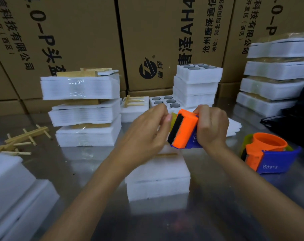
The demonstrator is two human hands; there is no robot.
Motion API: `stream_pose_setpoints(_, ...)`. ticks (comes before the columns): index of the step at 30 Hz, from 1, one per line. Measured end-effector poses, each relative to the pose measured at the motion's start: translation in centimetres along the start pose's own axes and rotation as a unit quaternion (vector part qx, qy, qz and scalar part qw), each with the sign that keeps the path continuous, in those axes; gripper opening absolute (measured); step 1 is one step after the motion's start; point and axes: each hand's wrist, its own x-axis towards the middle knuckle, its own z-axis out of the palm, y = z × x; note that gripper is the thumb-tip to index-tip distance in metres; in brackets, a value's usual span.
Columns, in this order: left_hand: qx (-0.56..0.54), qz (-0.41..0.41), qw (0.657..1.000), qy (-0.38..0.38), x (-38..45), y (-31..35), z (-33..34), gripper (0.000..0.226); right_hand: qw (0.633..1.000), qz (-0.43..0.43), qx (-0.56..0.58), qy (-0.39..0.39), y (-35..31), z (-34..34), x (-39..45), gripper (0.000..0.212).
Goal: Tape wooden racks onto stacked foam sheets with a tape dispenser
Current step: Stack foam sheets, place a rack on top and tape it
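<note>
Centre frame: right hand (211, 126) grips the orange-and-blue plastic tape dispenser (184, 129); left hand (147, 134) fingers apparently pinch its tape end. Below, white stacked foam sheets (158, 178) await taping; taped bundles (80, 87) stand upper left.

Your two hands raised and close together, forearms bare.
Your right hand (211, 126) is curled in a grip with its back toward you; your left hand (147, 129) has its fingertips pinched together just beside it.
</note>
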Motion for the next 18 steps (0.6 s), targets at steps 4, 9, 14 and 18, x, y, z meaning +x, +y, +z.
stream_pose_setpoints(4,-0.072,-0.062,0.995,0.038,0.1,0.0,-0.3,0.03,1.0,0.007,-0.007,-0.021,-0.3,0.5,0.8,0.046)
stream_pose_setpoints(9,-0.289,-0.16,0.942,0.056,0.5,0.1,-0.1,0.038,0.998,0.042,0.029,-0.021,-0.9,0.3,0.9,0.049)
stream_pose_setpoints(14,-0.277,-0.157,0.94,0.122,0.9,-0.9,0.5,0.032,0.995,0.068,0.035,-0.059,-1.4,-0.3,0.7,0.041)
stream_pose_setpoints(18,-0.11,-0.111,0.972,0.174,2.2,-2.4,-0.8,0.033,0.99,0.067,-0.028,-0.123,-1.1,-1.5,1.4,0.034)
